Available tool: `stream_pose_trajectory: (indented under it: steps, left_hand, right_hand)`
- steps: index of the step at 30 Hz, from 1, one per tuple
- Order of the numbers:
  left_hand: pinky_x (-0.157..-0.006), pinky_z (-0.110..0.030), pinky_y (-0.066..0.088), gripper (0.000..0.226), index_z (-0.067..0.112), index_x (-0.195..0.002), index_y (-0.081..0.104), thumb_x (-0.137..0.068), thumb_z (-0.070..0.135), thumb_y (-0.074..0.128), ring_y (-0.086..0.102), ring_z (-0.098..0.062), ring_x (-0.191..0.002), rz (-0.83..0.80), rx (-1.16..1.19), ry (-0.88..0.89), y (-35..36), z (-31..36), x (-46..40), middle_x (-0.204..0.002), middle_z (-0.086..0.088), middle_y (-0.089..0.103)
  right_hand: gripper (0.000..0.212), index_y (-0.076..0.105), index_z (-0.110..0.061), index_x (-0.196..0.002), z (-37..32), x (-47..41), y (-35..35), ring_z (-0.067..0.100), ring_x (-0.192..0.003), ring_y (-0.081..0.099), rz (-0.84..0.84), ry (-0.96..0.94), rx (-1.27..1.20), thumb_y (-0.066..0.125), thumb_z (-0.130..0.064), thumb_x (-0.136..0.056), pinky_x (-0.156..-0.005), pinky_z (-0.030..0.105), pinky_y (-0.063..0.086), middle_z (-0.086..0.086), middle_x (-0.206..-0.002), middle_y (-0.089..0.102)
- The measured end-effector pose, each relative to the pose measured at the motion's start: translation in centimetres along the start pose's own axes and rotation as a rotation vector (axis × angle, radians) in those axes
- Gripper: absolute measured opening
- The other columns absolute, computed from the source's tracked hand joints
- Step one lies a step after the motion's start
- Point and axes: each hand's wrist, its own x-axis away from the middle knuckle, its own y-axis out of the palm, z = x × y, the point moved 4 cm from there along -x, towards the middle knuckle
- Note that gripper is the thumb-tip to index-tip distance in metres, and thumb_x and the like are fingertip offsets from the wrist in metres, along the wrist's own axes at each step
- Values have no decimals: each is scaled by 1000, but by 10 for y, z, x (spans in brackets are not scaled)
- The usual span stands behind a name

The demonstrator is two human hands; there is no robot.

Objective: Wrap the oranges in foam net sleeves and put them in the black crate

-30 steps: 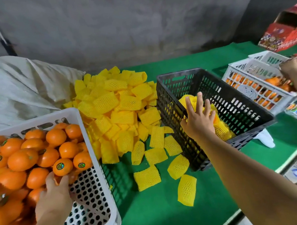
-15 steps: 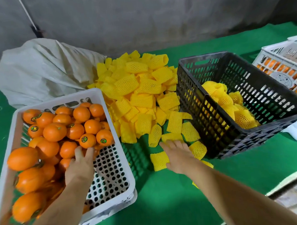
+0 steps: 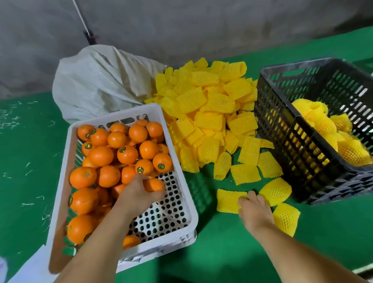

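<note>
A white crate at the left holds several bare oranges. Inside it my left hand grips one orange near the crate's right side. A pile of yellow foam net sleeves lies on the green table between the two crates. My right hand pinches a flat yellow sleeve at the near edge of the pile. The black crate stands at the right, and wrapped oranges lie in its far corner.
A grey-white sack slumps behind the white crate against the grey wall. Loose sleeves lie around my right hand. The green table stretches left. A pale table edge shows at the lower right.
My right hand left the black crate, came down to the loose sleeves and took hold of one. My left hand reached further into the white crate and closed on an orange.
</note>
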Motion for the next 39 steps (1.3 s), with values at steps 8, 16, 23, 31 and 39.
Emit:
stream_pose_trajectory:
  steps: [8, 16, 23, 31, 39]
  left_hand:
    - [-80, -18, 49, 52, 49, -122, 54, -78, 62, 80, 66, -3, -104, 176, 670, 153, 27, 43, 76, -119, 20, 64]
    - [-95, -38, 60, 68, 41, -141, 46, -83, 58, 77, 65, -15, -116, 296, 620, 257, 29, 50, 87, -137, 8, 56]
    - [-95, -41, 59, 72, 40, -145, 44, -86, 65, 76, 64, -15, -120, 274, 478, 351, 34, 57, 91, -141, 10, 55]
    - [-97, -36, 59, 76, 43, -146, 43, -83, 73, 71, 61, -9, -123, 251, 441, 393, 36, 59, 92, -143, 18, 52]
    - [-101, -34, 56, 67, 38, -144, 48, -88, 47, 83, 56, -10, -127, 304, 661, 334, 67, 95, 86, -138, 14, 51]
  right_hand:
    - [42, 51, -24, -137, -11, -4, 6, 23, -128, 51, -8, -150, 127, 54, -11, -98, -103, 35, 45, 1, -142, 55]
    - [50, 44, -23, -138, 0, -1, 9, 25, -127, 52, -10, -112, 168, 60, -5, -95, -102, 36, 47, 3, -141, 51]
    - [43, 48, -28, -144, 5, 2, 13, 27, -129, 39, 39, -129, 197, 58, -26, -102, -101, 35, 48, 5, -141, 36]
    - [11, 71, -13, -100, -13, -7, -9, 34, -102, 67, 217, 78, -784, 70, -24, -96, -89, 42, 53, 8, -104, 71]
    - [13, 69, -36, -108, -87, -3, -92, 13, -104, 70, 182, -66, -1396, 66, -26, -100, -88, 32, 55, -7, -107, 76]
